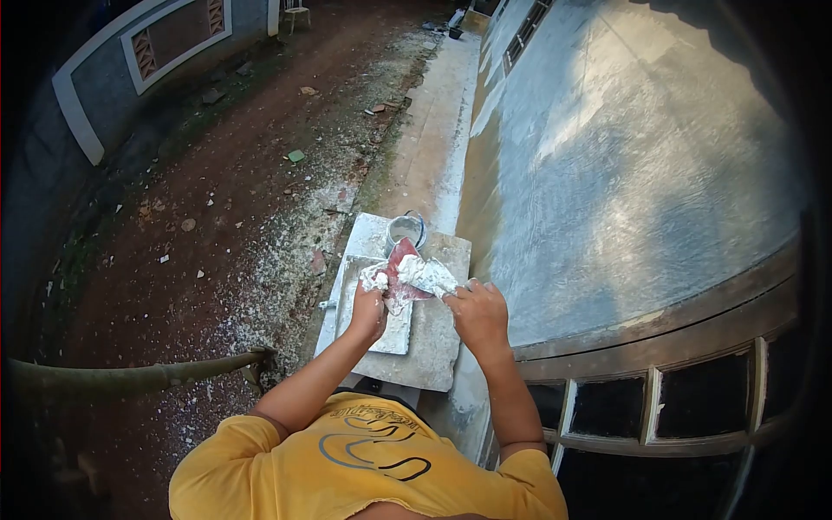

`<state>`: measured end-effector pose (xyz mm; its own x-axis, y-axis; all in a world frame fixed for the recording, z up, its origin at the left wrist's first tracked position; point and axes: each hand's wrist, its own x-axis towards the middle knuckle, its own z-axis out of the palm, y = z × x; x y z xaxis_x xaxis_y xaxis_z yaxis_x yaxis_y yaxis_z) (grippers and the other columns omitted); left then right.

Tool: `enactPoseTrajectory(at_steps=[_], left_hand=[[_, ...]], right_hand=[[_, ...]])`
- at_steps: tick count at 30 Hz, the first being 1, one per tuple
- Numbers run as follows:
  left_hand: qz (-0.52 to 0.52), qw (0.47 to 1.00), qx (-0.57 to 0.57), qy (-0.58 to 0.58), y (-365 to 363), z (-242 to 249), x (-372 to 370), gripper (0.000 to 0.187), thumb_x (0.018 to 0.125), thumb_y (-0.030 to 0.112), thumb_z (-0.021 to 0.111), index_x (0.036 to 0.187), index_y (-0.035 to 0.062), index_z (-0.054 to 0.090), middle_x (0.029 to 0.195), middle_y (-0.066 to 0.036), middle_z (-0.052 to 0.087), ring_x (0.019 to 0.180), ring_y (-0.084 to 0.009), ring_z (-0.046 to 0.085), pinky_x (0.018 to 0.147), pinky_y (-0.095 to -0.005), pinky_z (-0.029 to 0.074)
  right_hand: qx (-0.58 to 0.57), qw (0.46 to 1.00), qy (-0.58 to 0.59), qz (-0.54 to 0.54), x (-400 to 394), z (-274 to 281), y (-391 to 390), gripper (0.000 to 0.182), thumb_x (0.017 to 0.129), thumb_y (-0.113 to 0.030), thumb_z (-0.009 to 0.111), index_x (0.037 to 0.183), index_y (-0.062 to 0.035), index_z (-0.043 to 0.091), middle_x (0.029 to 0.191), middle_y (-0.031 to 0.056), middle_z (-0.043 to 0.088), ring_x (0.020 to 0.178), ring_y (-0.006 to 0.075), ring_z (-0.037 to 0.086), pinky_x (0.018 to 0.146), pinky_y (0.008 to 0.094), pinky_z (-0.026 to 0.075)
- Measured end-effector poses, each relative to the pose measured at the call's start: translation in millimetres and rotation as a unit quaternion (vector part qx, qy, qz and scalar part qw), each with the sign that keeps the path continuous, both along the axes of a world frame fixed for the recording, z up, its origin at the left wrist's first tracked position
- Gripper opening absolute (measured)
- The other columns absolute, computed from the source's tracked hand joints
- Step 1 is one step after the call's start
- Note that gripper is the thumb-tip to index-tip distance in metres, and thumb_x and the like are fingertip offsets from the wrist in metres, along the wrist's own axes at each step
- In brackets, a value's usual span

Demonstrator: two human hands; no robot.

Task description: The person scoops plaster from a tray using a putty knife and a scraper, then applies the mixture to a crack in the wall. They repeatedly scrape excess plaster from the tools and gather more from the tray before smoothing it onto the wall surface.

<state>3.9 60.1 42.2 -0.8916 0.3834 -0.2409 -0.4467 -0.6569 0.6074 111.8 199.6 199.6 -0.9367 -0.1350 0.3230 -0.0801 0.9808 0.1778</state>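
My left hand (370, 305) is closed on a red flat plate (404, 293) smeared with white putty; a white lump at its edge hides part of the grip. In my right hand (481, 314) is a putty knife (436, 279), its blade thickly coated in white putty and lying over the red plate. Both tools are above a pale, putty-stained slab (397, 340) that rests on a larger board (433, 362). Just beyond the red plate stands a small bucket (406, 227) with a whitish, stained inside.
A wall (624, 173) with patchy white coating rises on my right, above a wooden window frame (650, 407). Left lies a dirt path (199, 173) with scattered debris. A bamboo pole (139, 376) juts in at lower left. A plastic chair (295, 16) stands far off.
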Motion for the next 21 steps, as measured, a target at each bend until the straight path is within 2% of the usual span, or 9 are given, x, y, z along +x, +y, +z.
enactPoseTrajectory(at_steps=[3, 10, 15, 21], left_hand=[[0.015, 0.999, -0.004, 0.047, 3.1, -6.5, -2.5, 0.046, 0.078, -0.012, 0.030, 0.119, 0.0030, 0.044, 0.111, -0.012, 0.054, 0.101, -0.0222, 0.055, 0.088, -0.0346, 0.046], [0.005, 0.999, 0.029, 0.037, 7.7, -4.7, -3.6, 0.046, 0.080, -0.012, 0.032, 0.122, 0.0036, 0.044, 0.112, -0.010, 0.055, 0.098, -0.0212, 0.057, 0.088, -0.0355, 0.048], [-0.009, 1.000, -0.013, 0.026, 6.5, 11.1, 2.4, 0.043, 0.081, -0.011, 0.033, 0.120, 0.0036, 0.045, 0.110, -0.009, 0.055, 0.096, -0.0209, 0.057, 0.085, -0.0354, 0.049], [-0.003, 1.000, -0.002, 0.025, 11.9, 5.4, 6.5, 0.041, 0.081, -0.011, 0.034, 0.117, 0.0024, 0.046, 0.108, -0.008, 0.056, 0.096, -0.0193, 0.057, 0.086, -0.0337, 0.047]], right_hand=[[-0.001, 1.000, 0.016, 0.021, -3.5, 3.8, 1.6, 0.012, 0.070, -0.010, 0.058, 0.074, -0.0160, 0.067, 0.068, -0.0009, 0.058, 0.072, 0.0181, 0.055, 0.062, 0.0325, 0.042], [0.011, 1.000, 0.026, 0.009, -7.6, 2.1, 7.2, 0.010, 0.071, -0.011, 0.058, 0.072, -0.0160, 0.066, 0.067, -0.0006, 0.058, 0.073, 0.0181, 0.056, 0.063, 0.0322, 0.042], [0.011, 0.999, 0.023, 0.020, -9.0, -3.1, 6.3, 0.010, 0.071, -0.011, 0.058, 0.072, -0.0158, 0.066, 0.067, -0.0008, 0.057, 0.073, 0.0179, 0.056, 0.064, 0.0321, 0.042], [0.000, 1.000, 0.025, 0.009, -11.2, 5.7, 5.0, 0.010, 0.071, -0.011, 0.058, 0.071, -0.0158, 0.066, 0.067, -0.0009, 0.058, 0.072, 0.0178, 0.056, 0.063, 0.0323, 0.042]])
